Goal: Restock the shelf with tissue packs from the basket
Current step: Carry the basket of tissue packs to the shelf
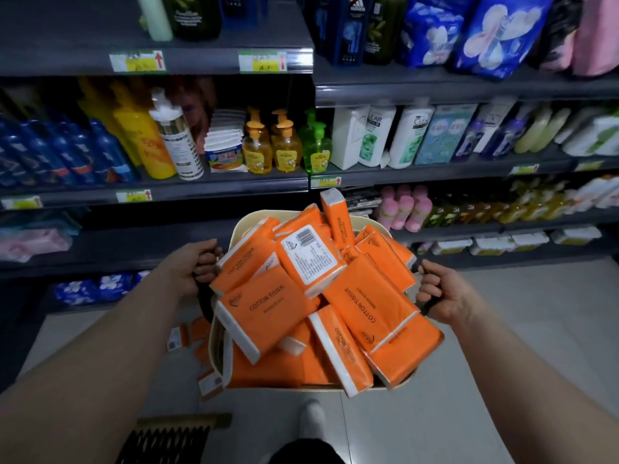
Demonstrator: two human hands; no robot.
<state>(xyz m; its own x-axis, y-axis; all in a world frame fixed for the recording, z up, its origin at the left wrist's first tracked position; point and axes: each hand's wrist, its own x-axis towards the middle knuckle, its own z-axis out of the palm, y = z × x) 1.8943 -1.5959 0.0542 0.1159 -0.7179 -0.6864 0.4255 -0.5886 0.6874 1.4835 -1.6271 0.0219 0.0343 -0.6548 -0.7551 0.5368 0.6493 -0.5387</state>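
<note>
Orange tissue packs [294,283] piled high in a cream basket [219,343], some poking over the rim. Basket held up in the air in front of the shelves, above the pale floor [502,313]. Left hand [192,269] curled tight round the dark handle on the left side; right hand [442,293] curled tight round the handle on the right side. Fingers of both hands closed on the handles, with no pack in either hand. A few more orange packs [192,333] down low just left of the basket, too hidden to tell what they rest on. Dark empty shelf [150,242] just behind the basket, likely the spot to fill. Looks like the very start: basket still full, no pack put away yet. Nearly all the work left to do.
</note>
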